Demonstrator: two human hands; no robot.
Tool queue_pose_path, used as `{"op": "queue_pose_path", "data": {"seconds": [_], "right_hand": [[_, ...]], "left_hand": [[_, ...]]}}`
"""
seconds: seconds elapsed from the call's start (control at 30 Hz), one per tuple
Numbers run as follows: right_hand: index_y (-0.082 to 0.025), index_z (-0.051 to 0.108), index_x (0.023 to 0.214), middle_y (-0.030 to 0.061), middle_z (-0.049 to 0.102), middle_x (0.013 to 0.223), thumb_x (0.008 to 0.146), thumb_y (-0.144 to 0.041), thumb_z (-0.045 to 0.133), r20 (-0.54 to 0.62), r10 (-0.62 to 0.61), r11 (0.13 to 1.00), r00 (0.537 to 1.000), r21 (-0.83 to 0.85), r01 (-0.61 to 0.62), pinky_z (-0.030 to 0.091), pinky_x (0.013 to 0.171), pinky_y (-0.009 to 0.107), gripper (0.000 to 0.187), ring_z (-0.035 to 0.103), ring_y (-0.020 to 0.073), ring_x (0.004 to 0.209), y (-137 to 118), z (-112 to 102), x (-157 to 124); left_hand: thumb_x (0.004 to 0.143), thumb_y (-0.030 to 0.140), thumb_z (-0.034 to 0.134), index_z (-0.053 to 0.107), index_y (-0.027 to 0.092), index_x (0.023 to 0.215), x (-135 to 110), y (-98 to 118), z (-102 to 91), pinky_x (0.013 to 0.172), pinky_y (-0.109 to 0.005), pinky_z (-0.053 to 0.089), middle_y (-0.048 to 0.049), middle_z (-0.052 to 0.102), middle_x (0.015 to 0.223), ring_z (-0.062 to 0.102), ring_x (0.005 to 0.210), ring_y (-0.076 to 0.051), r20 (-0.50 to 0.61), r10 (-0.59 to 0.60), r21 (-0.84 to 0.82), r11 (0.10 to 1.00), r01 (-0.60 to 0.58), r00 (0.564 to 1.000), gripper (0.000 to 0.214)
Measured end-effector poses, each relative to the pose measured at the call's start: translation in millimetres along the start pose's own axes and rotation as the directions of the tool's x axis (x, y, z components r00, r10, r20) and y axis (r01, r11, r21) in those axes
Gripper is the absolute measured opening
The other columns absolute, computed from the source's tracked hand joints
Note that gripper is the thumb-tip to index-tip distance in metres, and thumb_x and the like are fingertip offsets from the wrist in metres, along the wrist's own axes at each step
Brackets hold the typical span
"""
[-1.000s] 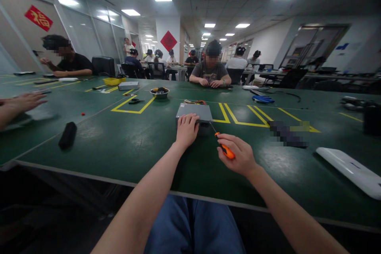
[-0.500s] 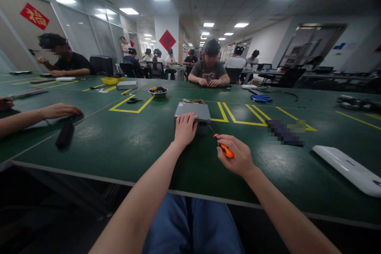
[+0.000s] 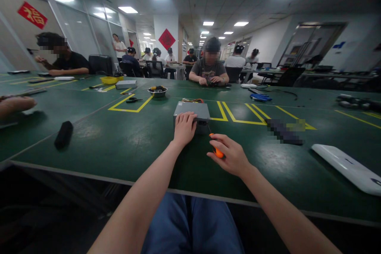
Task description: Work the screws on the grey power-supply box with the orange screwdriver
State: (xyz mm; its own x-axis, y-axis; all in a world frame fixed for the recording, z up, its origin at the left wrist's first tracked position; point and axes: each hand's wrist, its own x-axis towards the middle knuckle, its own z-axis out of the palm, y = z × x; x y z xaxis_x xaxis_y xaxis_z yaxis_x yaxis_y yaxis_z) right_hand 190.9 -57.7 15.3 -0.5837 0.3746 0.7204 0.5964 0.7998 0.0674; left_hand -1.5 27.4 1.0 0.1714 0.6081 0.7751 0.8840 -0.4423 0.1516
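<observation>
A grey metal box (image 3: 192, 110), possibly a power supply, lies on the green work table (image 3: 98, 143), with coloured wires just behind it. My left hand (image 3: 184, 129) sits over its near edge, fingers on top, holding it. My right hand (image 3: 229, 155) grips an orange-handled screwdriver (image 3: 217, 152) a little to the right of the box. Its thin shaft (image 3: 208, 129) points up towards the box's front face. The tip is hidden near the box's lower right corner, so I cannot tell whether it touches.
A steel bowl of small parts (image 3: 157, 91), black-handled scissors (image 3: 133, 100) and a yellow tray (image 3: 111, 80) stand farther off. A black pouch (image 3: 63, 135) lies left, a white plastic casing (image 3: 349, 168) right. A co-worker's hand (image 3: 16, 105) enters at the left edge; other people sit across the table.
My right hand has moved left, bringing the screwdriver closer to the box and turning its handle more upright. The co-worker's hand has drawn back to the left edge. My left hand stays on the box.
</observation>
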Motion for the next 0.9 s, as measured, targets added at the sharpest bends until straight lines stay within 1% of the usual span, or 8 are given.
{"op": "queue_pose_path", "data": {"seconds": [0.1,0.17,0.4,0.5,0.57,0.67,0.77,0.9], "right_hand": [[-0.015,0.049,0.111,0.0165,0.053,0.115,0.086,-0.038,0.048,0.074,-0.032,0.998,0.997,0.052,0.029,0.051,0.078,0.037,0.033,0.057,0.0248,0.099,-3.4,-1.1,1.1],[-0.015,0.049,0.112,0.0168,0.053,0.116,0.087,-0.037,0.046,0.093,-0.043,0.998,0.995,0.058,0.038,0.051,0.077,0.037,0.033,0.058,0.0246,0.099,-5.2,-0.2,1.6],[-0.017,0.044,0.109,0.0156,0.056,0.114,0.086,-0.038,0.051,-0.001,0.028,0.985,1.000,0.173,-0.027,0.052,0.082,0.037,0.032,0.058,0.0236,0.104,-6.6,7.6,1.9],[-0.017,0.044,0.107,0.0156,0.055,0.113,0.085,-0.043,0.054,0.005,0.074,0.975,0.997,0.210,-0.073,0.052,0.081,0.036,0.036,0.057,0.0231,0.104,-6.4,6.3,2.3],[-0.017,0.046,0.110,0.0151,0.054,0.114,0.085,-0.046,0.052,0.034,0.062,0.979,0.997,0.192,-0.067,0.052,0.080,0.035,0.039,0.057,0.0228,0.103,-6.6,3.4,2.5],[-0.019,0.049,0.115,0.0138,0.054,0.115,0.087,-0.046,0.049,0.069,-0.004,0.997,0.998,0.072,-0.001,0.051,0.076,0.035,0.040,0.060,0.0217,0.093,-6.5,-1.2,2.3],[-0.017,0.052,0.112,0.0131,0.057,0.108,0.085,-0.044,0.054,-0.010,-0.025,1.000,1.000,0.017,0.026,0.051,0.075,0.035,0.038,0.060,0.0218,0.090,-5.2,-2.2,0.7],[-0.014,0.051,0.096,0.0124,0.058,0.094,0.085,-0.036,0.056,-0.128,0.050,0.998,0.990,-0.035,-0.055,0.052,0.069,0.029,0.025,0.060,0.0203,0.086,-3.9,1.9,-2.5]], "left_hand": [[0.087,0.023,0.044,0.050,0.024,0.111,-0.1,0.0,-0.2,0.106,-0.040,0.027,-0.0044,0.055,0.122,0.045,0.118,-0.020,-0.002,0.001,-0.003,1.000,-0.001,1.000,0.025],[0.087,0.022,0.045,0.050,0.024,0.112,0.0,0.0,-0.3,0.105,-0.040,0.027,-0.0047,0.055,0.122,0.045,0.118,-0.020,0.000,0.002,-0.004,1.000,-0.002,1.000,0.026],[0.087,0.023,0.045,0.051,0.024,0.112,0.1,0.7,-0.3,0.105,-0.041,0.027,-0.0047,0.055,0.122,0.045,0.117,-0.021,0.000,-0.006,-0.002,1.000,0.006,1.000,0.026],[0.087,0.023,0.044,0.051,0.024,0.112,0.1,0.7,-0.8,0.105,-0.040,0.027,-0.0047,0.055,0.122,0.045,0.118,-0.020,0.000,-0.003,-0.005,1.000,0.003,1.000,0.026],[0.087,0.023,0.044,0.051,0.024,0.112,0.1,0.7,-1.2,0.105,-0.040,0.027,-0.0044,0.055,0.122,0.045,0.118,-0.020,0.003,-0.004,-0.006,1.000,0.004,1.000,0.025],[0.087,0.023,0.045,0.051,0.025,0.112,0.1,1.0,-1.8,0.106,-0.040,0.027,-0.0042,0.055,0.122,0.045,0.118,-0.020,0.010,-0.003,-0.007,1.000,0.003,1.000,0.025],[0.087,0.023,0.045,0.051,0.024,0.111,0.2,1.3,-1.9,0.106,-0.040,0.027,-0.0042,0.055,0.122,0.045,0.118,-0.020,0.006,-0.002,-0.006,1.000,0.002,1.000,0.025],[0.087,0.022,0.045,0.051,0.024,0.111,0.4,1.1,-1.4,0.105,-0.040,0.027,-0.0042,0.055,0.122,0.045,0.118,-0.020,0.009,-0.002,-0.005,1.000,0.002,1.000,0.025]]}}
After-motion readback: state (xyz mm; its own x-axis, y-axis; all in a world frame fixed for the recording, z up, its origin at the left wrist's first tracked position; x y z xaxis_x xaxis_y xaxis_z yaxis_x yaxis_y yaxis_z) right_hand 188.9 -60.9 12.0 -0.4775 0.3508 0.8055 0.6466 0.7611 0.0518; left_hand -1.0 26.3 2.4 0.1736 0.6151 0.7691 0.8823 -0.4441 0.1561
